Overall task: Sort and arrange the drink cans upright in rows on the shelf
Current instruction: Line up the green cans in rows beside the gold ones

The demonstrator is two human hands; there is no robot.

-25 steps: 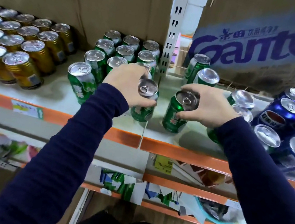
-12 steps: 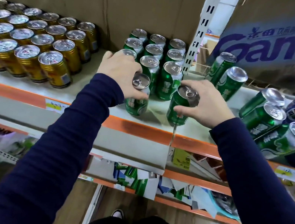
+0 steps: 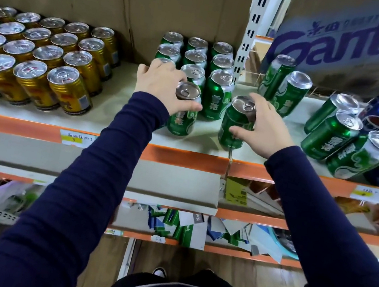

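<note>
Shelf (image 3: 117, 116): spanning mid-frame, green rows (image 3: 218, 90) standing at centre.
Left hand (image 3: 160, 86): fingers wrapping the left can (image 3: 182, 117) near its rim, just beside the rows.
Right hand (image 3: 266, 126): fingers clasping the right can (image 3: 232, 125), centre-right.
Handling: probably rigid, slick, heavy if full; gripping the sidewalls is looking safest.

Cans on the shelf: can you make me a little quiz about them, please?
1. True or false: the gold cans lie on their sides.
2. The left hand grips a can of which colour? A blue, B green, C gold.
3. Fill in: the blue cans stand at the shelf's ___ end.
Key: 1 false, gold cans stand upright; 2 B, green can; 3 right.
</note>
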